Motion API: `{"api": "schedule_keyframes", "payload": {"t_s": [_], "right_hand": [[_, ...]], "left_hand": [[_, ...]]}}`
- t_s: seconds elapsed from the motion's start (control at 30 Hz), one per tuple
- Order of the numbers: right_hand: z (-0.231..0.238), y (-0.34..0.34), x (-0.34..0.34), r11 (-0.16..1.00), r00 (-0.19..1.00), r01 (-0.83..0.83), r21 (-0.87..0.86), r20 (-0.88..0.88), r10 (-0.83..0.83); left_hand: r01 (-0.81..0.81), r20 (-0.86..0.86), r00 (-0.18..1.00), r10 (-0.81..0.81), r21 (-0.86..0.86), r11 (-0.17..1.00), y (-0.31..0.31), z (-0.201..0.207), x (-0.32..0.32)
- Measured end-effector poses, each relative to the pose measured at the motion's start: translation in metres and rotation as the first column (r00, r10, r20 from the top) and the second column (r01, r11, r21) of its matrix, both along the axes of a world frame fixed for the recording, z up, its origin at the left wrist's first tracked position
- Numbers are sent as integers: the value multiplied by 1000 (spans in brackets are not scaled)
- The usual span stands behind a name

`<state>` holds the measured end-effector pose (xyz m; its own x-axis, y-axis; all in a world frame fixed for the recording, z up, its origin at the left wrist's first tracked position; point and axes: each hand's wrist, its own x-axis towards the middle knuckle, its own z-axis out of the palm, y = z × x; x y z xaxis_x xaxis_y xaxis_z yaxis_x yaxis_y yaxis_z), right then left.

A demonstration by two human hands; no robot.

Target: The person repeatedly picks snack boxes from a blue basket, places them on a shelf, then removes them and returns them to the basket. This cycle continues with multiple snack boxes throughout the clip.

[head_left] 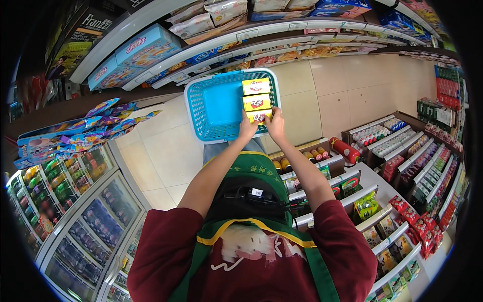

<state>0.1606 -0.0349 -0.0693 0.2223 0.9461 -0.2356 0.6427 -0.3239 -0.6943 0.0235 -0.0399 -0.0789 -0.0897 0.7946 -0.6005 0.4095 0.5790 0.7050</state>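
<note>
A blue plastic shopping basket (204, 132) with a white rim stands open in front of me. Along its right side sit three small yellow boxes in a row: a far box (255, 86), a middle box (257, 102) and a near box (257, 118). My left hand (247, 129) grips the near box at its left side. On the opposite side my right hand (274, 125) closes on the same box, with fingers over its edge. The left part of the basket shows its bare blue bottom.
Beyond the basket run shelves (241, 35) of packaged snacks. Blue snack bags (90, 128) jut out at the left, above a glass-door drinks cooler (85, 236). On the right stand low candy racks (402, 146), a red fire extinguisher (344, 150) and tiered snack shelves (362, 211).
</note>
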Motion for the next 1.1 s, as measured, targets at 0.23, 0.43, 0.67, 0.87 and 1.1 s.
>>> {"api": "schedule_keyframes", "payload": {"t_s": [0.23,0.43,0.67,0.87,1.1], "right_hand": [[12,27,-8,997,997,46,-56,-57,-49],[9,41,0,959,970,107,-263,-183,-158],[-18,40,14,959,924,21,-284,-360,-127],[-6,12,16,958,942,38,-285,-310,-130],[57,-17,27,990,965,46,-135,-251,-79]], "left_hand": [[-311,509,740,440,-322,894,10,-36,-23],[-265,422,783,457,-438,859,52,12,-31],[-213,393,847,359,-368,905,79,54,-43],[-7,306,952,21,-47,999,47,50,-67],[325,24,940,-340,239,915,-2,98,-136]]}}
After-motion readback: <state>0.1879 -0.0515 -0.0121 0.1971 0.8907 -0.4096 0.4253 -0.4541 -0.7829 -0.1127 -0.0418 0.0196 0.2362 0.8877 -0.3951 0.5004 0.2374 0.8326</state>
